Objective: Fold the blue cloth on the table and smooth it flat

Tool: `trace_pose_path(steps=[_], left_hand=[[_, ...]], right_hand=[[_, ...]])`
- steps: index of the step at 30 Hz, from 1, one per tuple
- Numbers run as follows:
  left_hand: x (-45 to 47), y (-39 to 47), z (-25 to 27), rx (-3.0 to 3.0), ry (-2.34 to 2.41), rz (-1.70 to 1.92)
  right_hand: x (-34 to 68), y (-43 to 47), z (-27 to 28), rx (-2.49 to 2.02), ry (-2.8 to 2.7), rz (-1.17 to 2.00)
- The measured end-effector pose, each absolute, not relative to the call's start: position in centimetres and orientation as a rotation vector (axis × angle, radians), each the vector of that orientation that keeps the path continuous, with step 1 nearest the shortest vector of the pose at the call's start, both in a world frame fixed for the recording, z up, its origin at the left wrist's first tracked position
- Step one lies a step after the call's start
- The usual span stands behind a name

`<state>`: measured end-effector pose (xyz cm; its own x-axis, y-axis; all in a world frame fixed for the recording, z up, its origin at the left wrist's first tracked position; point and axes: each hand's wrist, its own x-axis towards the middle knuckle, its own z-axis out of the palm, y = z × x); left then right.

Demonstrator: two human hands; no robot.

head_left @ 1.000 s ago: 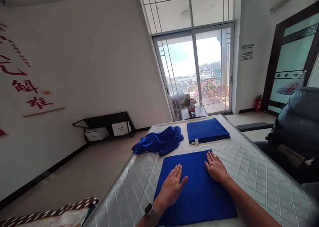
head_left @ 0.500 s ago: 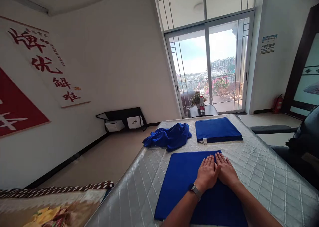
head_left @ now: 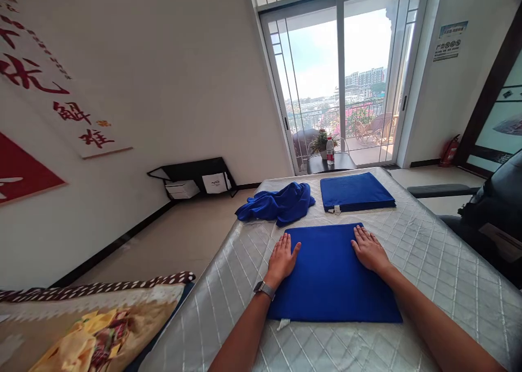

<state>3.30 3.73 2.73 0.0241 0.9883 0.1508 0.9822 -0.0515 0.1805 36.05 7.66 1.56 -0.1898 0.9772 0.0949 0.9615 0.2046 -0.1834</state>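
Observation:
A folded blue cloth point(head_left: 330, 279) lies flat on the silver quilted cover point(head_left: 432, 285) in front of me, a small white tag poking out at its near left edge. My left hand point(head_left: 282, 259) rests open on its left edge, fingers straight; a watch is on that wrist. On the far right corner, my right hand point(head_left: 370, 249) lies flat with its fingers stretched out. Beyond it sits a neat stack of folded blue cloth point(head_left: 356, 191) with a white label. To the left of that stack is a crumpled blue cloth point(head_left: 281, 202).
A patterned blanket point(head_left: 101, 323) is at the lower left. Past the far edge stands a small dark table point(head_left: 332, 163) with a water bottle point(head_left: 330, 152) and potted plant. At the right are a black chair point(head_left: 493, 214) and a fire extinguisher point(head_left: 449, 151).
My left hand has moved left from beside my right hand to the cloth's left edge. My right hand stays by the far right corner. The view has tilted down.

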Motion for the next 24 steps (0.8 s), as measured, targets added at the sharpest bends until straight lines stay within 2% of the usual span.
trace_pose_path(steps=[7,14,24], left_hand=[[2.5,3.6,2.3,2.233,2.152,0.416],[2.4,3.5,2.5,2.226,2.156,0.473],[2.2,3.7,1.9,2.27,2.163,0.471]], right_hand=[[36.0,7.7,1.3,-1.878,-2.29,0.113],[36.1,8.6,3.3,-1.806,-2.402,-0.096],[35.6,9.5,2.6,-1.846,-2.347,0.106]])
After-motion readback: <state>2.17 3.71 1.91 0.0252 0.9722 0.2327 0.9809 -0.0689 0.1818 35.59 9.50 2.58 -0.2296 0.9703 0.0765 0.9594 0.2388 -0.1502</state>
